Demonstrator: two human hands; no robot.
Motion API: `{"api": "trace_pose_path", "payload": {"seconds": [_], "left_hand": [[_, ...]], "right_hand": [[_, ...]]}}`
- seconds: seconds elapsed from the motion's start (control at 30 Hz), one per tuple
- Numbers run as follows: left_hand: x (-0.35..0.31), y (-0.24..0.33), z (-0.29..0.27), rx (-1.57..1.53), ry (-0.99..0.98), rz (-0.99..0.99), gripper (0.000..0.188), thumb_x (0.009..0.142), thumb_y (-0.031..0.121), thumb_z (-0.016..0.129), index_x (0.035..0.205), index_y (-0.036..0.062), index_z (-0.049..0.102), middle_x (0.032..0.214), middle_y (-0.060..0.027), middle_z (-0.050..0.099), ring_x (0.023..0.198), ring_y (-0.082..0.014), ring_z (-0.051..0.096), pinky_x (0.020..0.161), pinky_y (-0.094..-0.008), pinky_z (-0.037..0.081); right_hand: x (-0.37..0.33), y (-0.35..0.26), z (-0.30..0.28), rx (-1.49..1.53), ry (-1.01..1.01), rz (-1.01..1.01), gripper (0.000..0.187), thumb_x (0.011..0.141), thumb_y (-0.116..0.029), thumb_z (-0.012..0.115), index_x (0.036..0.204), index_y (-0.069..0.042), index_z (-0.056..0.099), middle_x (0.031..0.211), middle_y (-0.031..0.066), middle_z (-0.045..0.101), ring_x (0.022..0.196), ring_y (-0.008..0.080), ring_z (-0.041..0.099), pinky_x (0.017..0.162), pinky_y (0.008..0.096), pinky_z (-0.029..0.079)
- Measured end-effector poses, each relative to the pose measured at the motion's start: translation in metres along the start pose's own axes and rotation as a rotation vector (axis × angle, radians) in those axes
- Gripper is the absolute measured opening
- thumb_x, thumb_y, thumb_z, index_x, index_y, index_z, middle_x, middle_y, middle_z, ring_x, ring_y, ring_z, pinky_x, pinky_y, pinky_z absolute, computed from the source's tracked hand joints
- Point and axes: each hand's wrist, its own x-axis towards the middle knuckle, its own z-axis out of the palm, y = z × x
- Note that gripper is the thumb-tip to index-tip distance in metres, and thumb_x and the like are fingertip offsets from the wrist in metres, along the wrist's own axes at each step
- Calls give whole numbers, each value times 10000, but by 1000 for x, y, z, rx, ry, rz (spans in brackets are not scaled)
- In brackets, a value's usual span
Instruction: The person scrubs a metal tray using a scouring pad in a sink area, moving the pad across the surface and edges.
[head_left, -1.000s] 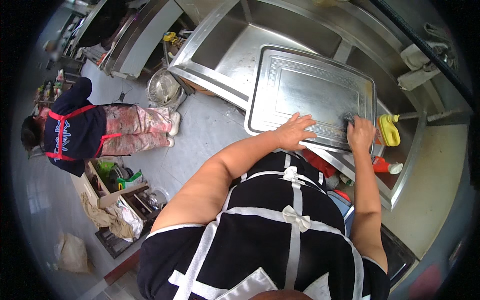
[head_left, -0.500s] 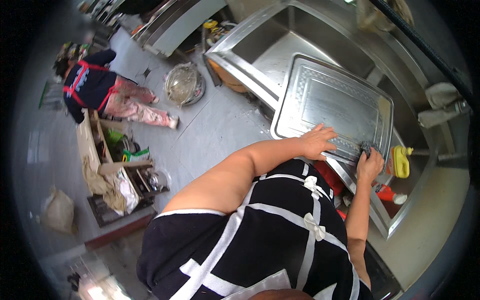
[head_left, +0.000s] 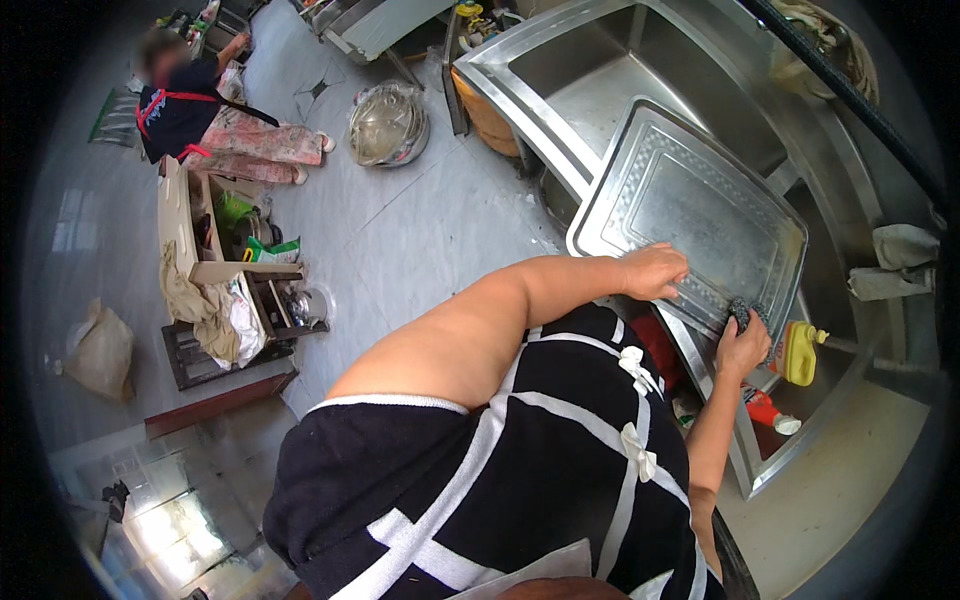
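Note:
A rectangular metal tray (head_left: 690, 215) with a raised rim and an embossed border lies tilted across the double steel sink (head_left: 590, 125). My left hand (head_left: 655, 271) grips the tray's near edge, its fingers curled over the rim. Close to the tray's near right corner, my right hand (head_left: 742, 350) is closed on a dark grey steel wool scourer (head_left: 741, 311) and presses it against the metal. Just right of that hand stands a yellow bottle (head_left: 798, 355), with a red bottle (head_left: 765, 410) with a white cap lying nearer me.
Gloves (head_left: 900, 262) hang at the right wall, below a dark hose (head_left: 850, 95). On the floor to the left are a tub of bowl-like items (head_left: 388, 125) and a wooden cabinet (head_left: 185, 220) holding goods. Another person (head_left: 215, 125) stands behind it.
My left hand has gone from spread fingers on the tray to curled over its edge. My right hand stays by the corner with the scourer. The other person has turned and raised an arm.

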Motion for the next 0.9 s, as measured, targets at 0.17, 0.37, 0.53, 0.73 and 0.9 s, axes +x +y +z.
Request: {"api": "trace_pose_path", "payload": {"seconds": [0.17,0.37,0.53,0.73,0.9], "left_hand": [[-1,4,-1,-1,17,-24,186,720,159,693,772,56,546,895,-119,602,968,-306,561,865,-392,416],[3,-8,22,199,-63,180,127,720,125,647,781,42,573,877,-131,601,934,-329,562,845,-427,437],[-1,11,5,156,-113,210,518,743,280,703,1218,136,555,1242,-123,515,1196,-312,439,1001,-432,343],[8,27,0,291,-346,121,532,755,228,696,1257,166,530,1408,-115,354,1338,-315,275,1104,-493,219],[6,27,0,289,-358,112,498,781,224,681,1251,172,526,1407,-110,356,1337,-327,283,1093,-531,224]], "right_hand": [[1,2,-3,46,11,-131,405,782,-224,669,1142,-61,583,1116,123,601,1061,328,518,933,440,381],[2,35,9,44,59,-356,279,722,-165,707,980,-74,651,975,131,625,925,326,574,816,445,448],[23,62,-10,10,291,-206,255,700,-148,707,949,-128,656,886,77,587,880,283,547,755,421,423],[10,61,-11,-249,-8,-58,139,789,-201,606,889,-133,676,906,57,597,908,260,543,778,419,403],[12,34,-11,-136,-98,-82,180,829,-200,542,885,-85,669,973,62,595,993,243,511,879,418,344]]}}
